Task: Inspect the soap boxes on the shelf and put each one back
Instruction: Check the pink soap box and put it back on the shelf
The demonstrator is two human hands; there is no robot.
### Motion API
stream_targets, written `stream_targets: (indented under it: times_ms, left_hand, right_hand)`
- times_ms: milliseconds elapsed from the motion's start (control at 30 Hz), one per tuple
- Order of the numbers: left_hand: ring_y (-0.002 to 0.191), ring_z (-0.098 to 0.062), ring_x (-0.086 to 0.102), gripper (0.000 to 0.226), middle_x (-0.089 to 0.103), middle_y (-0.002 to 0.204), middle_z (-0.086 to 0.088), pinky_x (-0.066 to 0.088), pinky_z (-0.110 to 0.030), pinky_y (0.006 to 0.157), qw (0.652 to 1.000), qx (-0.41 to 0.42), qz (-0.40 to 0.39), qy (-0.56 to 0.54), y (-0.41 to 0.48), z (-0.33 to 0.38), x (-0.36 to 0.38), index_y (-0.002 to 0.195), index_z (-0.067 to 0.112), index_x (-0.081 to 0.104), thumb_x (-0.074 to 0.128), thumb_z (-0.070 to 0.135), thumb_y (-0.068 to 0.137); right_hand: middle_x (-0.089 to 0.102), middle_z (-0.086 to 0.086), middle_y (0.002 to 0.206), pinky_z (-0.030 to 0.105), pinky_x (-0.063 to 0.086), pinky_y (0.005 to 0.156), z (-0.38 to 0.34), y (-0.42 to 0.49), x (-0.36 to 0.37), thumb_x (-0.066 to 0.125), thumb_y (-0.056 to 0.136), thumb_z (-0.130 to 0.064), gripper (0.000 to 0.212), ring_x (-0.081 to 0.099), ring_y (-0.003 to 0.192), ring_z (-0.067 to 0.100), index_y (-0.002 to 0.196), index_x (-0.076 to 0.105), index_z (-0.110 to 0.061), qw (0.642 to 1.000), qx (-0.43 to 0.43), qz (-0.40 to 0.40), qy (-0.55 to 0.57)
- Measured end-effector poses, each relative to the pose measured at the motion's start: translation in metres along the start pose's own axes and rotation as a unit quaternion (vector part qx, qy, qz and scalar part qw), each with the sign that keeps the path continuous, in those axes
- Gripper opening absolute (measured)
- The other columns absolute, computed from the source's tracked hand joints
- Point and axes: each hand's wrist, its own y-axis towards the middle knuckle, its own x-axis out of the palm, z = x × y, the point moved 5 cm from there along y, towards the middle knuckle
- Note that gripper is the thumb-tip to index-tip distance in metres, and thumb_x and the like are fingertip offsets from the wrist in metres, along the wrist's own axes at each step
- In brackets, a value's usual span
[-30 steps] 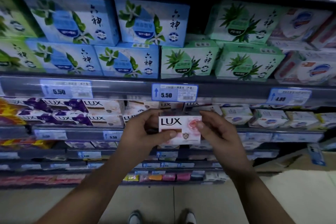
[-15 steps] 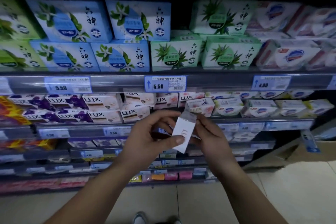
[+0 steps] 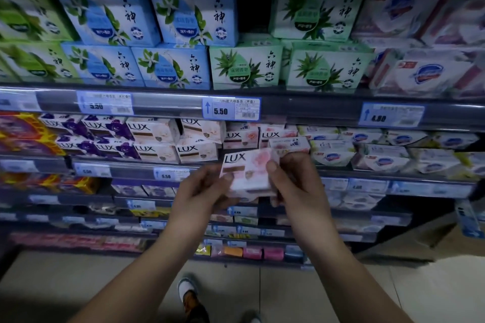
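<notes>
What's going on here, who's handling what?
A person stands at a store shelf holding one pink LUX soap box in both hands. The left hand grips its left edge and the right hand its right, thumbs on the front face. The logo side faces the camera. The box is held in front of the shelf rail, just below the matching pink LUX boxes, and is not yet back on the shelf.

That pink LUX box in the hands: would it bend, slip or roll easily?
Probably stiff: the pink LUX box shows flat faces and straight edges under the grip. Likely light, since the left hand and right hand hold it by the fingers alone. Flat sides suggest it would slide, not roll.
</notes>
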Motion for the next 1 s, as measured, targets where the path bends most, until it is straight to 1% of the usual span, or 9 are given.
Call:
stream_targets:
  times_ms: [67,167,333,400,533,667,767,867,1000]
  left_hand:
    - [0.091,-0.038,0.074,0.040,0.071,0.103,-0.022,0.064,-0.043,0.081,0.999,-0.047,0.003,-0.020,0.006,-0.004,-0.001,0.101,0.010,0.075,0.078,0.039,0.074]
    - [0.091,-0.041,0.071,0.041,0.063,0.099,-0.025,0.062,-0.027,0.070,0.997,-0.076,-0.013,-0.030,0.012,-0.005,0.002,0.089,0.018,0.082,0.082,0.048,0.061]
    - [0.078,-0.034,0.069,0.064,0.061,0.081,-0.018,0.062,-0.027,0.068,0.999,-0.035,-0.008,0.002,0.020,-0.001,0.001,0.112,0.014,0.073,0.083,0.053,0.063]
    - [0.066,-0.026,0.072,0.065,0.065,0.067,-0.002,0.061,-0.026,0.064,0.998,0.008,0.003,0.057,0.020,0.007,0.001,0.119,0.025,0.070,0.081,0.057,0.063]
    - [0.075,-0.012,0.069,0.069,0.064,0.079,0.017,0.056,-0.020,0.064,0.977,0.111,-0.019,0.179,0.016,0.029,0.013,0.125,0.033,0.066,0.077,0.060,0.062]
    - [0.092,-0.002,0.061,0.066,0.062,0.096,0.022,0.053,-0.016,0.067,0.961,0.158,-0.037,0.224,0.011,0.036,0.026,0.122,0.034,0.065,0.080,0.052,0.061]
    - [0.105,-0.001,0.060,0.057,0.061,0.116,0.011,0.055,-0.017,0.074,0.959,0.166,-0.045,0.227,0.013,0.033,0.021,0.131,0.040,0.060,0.083,0.037,0.079]
    - [0.117,0.007,0.058,0.060,0.059,0.132,0.012,0.056,-0.018,0.086,0.961,0.149,-0.053,0.227,0.019,0.025,0.008,0.145,0.045,0.050,0.070,0.017,0.096]
    - [0.112,0.023,0.053,0.057,0.057,0.142,0.010,0.043,0.000,0.086,0.957,0.145,-0.034,0.248,0.026,0.014,-0.002,0.147,0.040,0.050,0.062,0.008,0.100]
  right_hand:
    - [0.066,0.011,0.097,0.024,0.054,0.060,-0.001,0.002,0.000,0.071,0.086,-0.052,0.038,0.066,0.077,0.017,0.101,0.057,-0.021,1.000,0.008,0.004,0.028]
    - [0.062,0.019,0.107,0.025,0.058,0.064,-0.003,0.005,-0.004,0.076,0.088,-0.046,0.034,0.069,0.082,0.020,0.100,0.058,-0.020,0.998,0.028,0.012,0.058]
    - [0.063,0.019,0.103,0.025,0.060,0.064,-0.007,0.007,-0.010,0.074,0.081,-0.046,0.037,0.071,0.082,0.020,0.101,0.063,-0.016,0.996,0.066,0.019,0.061]
    - [0.070,0.017,0.099,0.028,0.062,0.064,-0.004,0.011,-0.015,0.075,0.089,-0.036,0.031,0.075,0.083,0.026,0.104,0.066,-0.010,0.991,0.108,0.024,0.069]
    - [0.081,0.010,0.098,0.033,0.064,0.068,0.016,0.016,-0.017,0.062,0.099,-0.011,0.012,0.080,0.085,0.030,0.103,0.073,-0.006,0.971,0.227,-0.014,0.079]
    - [0.077,0.021,0.110,0.036,0.064,0.070,0.030,0.016,-0.009,0.046,0.104,-0.001,0.026,0.079,0.090,0.034,0.108,0.071,-0.002,0.960,0.261,-0.034,0.094]
    - [0.075,0.019,0.111,0.035,0.064,0.069,0.030,0.017,-0.010,0.048,0.104,-0.003,0.024,0.079,0.089,0.032,0.104,0.072,-0.005,0.967,0.240,-0.016,0.089]
    - [0.077,0.004,0.110,0.031,0.063,0.073,0.017,0.019,-0.014,0.064,0.100,-0.011,0.009,0.078,0.098,0.022,0.106,0.070,-0.015,0.990,0.133,-0.011,0.041]
    - [0.073,-0.017,0.114,0.027,0.056,0.092,0.004,0.017,-0.015,0.071,0.096,-0.015,0.024,0.067,0.112,0.002,0.108,0.065,-0.035,0.991,-0.018,-0.007,-0.130]
